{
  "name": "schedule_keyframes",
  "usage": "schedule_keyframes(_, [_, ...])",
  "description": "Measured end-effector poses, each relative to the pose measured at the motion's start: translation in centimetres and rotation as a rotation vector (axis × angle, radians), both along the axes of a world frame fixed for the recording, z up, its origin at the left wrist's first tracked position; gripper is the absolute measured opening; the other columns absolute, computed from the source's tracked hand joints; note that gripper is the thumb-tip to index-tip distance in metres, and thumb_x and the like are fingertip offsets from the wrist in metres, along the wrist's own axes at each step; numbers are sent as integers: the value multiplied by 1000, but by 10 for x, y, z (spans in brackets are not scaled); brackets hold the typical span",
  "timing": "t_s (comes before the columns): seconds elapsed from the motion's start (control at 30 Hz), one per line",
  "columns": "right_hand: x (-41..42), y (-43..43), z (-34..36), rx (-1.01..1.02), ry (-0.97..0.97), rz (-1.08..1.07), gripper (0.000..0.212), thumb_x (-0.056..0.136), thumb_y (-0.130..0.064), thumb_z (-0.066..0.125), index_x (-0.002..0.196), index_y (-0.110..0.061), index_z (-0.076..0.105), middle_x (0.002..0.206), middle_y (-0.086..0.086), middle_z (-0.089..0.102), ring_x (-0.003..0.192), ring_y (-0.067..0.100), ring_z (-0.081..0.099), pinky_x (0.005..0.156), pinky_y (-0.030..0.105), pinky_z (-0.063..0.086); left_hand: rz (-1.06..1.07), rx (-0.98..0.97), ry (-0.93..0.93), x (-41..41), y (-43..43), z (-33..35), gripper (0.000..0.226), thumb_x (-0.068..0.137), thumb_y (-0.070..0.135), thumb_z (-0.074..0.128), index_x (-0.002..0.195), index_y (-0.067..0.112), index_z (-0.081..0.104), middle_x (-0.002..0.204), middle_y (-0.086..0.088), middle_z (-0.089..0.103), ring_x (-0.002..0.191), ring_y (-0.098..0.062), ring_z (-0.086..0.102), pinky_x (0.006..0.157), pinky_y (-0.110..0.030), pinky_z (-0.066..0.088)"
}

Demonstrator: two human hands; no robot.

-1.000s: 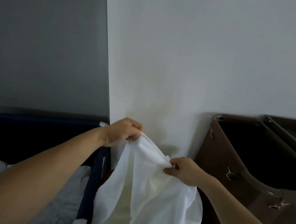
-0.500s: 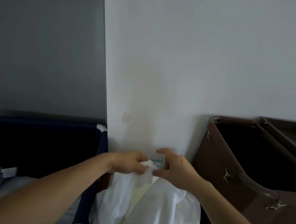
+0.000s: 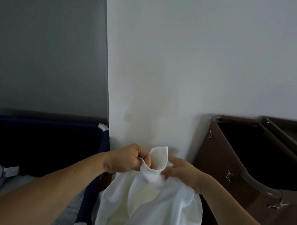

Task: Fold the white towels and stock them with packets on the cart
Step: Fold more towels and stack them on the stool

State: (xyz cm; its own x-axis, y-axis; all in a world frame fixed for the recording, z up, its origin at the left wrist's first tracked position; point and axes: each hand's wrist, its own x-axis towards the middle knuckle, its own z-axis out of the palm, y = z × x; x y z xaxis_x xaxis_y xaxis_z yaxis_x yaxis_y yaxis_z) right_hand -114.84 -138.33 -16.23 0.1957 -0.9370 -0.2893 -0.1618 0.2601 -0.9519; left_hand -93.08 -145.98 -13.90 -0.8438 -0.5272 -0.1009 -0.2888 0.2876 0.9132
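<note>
White towel (image 3: pixel 153 205) hangs bunched between a dark blue bin (image 3: pixel 103 142) and the brown cart (image 3: pixel 218 166), in front of the pale wall (image 3: pixel 165 77). Left hand (image 3: pixel 128 160) is curled and pinches the towel's raised top corner. Right hand (image 3: pixel 182 171) has its fingers stretched onto the same corner, touching cloth; grip cannot be told.

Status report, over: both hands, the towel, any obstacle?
Left hand grips white towel corner. Right hand pinches same corner. Towel hangs unfolded beside brown cart. No obstacle seen.
</note>
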Motion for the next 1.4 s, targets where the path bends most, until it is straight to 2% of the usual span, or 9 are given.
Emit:
schedule_keyframes(0.13, [3,-3,0,97,10,-32,15,88,-6,66,102,-4,73,97,14,72,85,22,69,76,33,57,-67,60,20,-2,6,1,36,86,-20,49,65,8,57,97,-4,74,96,-7,68,82,-20,51])
schedule_keyframes(0.23, [2,-4,1,74,98,-95,39,75,-28,80,101,-1,73,101,22,72,89,29,68,90,48,54,6,86,-2,8,-4,-2,26,80,-11,53,70,13,60,100,-11,70,93,-14,66,85,-37,53])
schedule_keyframes(0.47, [10,-11,21,-125,216,-320,28,86,-31,74,95,-5,73,92,18,74,84,30,72,81,46,58,51,157,-74,6,-8,2,56,83,17,73,132,31,49,123,5,61,112,-12,61,92,-30,55])
schedule_keyframes(0.63, [15,-14,24,-243,477,-378,25,83,-38,76,78,-15,66,70,-2,65,66,15,62,61,27,49,412,-38,92,-17,-5,-14,25,98,31,59,115,13,63,111,-14,67,96,-26,67,86,-41,58])
schedule_keyframes(0.73, [-8,-6,28,-188,553,-382,36,76,-43,81,99,-21,65,76,-4,61,67,8,58,56,18,41,618,66,147,-6,-21,-9,24,97,22,61,108,1,62,106,-20,68,85,-23,67,73,-32,59])
schedule_keyframes(0.87, [-16,4,40,-220,555,-122,54,69,-30,88,114,-26,59,69,-2,59,61,6,54,64,21,45,741,88,144,-5,-29,5,22,88,25,72,99,5,71,102,-15,72,95,-33,69,88,-51,57])
schedule_keyframes(1.03, [-9,0,57,-350,449,-39,49,70,-15,87,112,-24,62,67,-6,62,65,7,56,68,16,44,406,309,159,-37,3,6,31,96,19,61,115,-4,66,118,-29,65,109,-46,62,98,-59,49])
schedule_keyframes(1.2, [-13,-3,56,-425,416,-198,42,69,-12,88,103,-20,65,68,-5,66,62,4,56,65,12,45,114,380,122,-43,19,-6,40,87,9,60,126,3,62,120,-21,65,106,-32,61,97,-43,47])
schedule_keyframes(1.4, [-23,5,40,-307,321,-301,37,67,-14,90,97,-18,70,73,-5,68,65,8,63,62,21,51,338,165,181,-42,17,-8,21,96,19,63,112,6,70,110,-16,72,99,-29,70,92,-50,55])
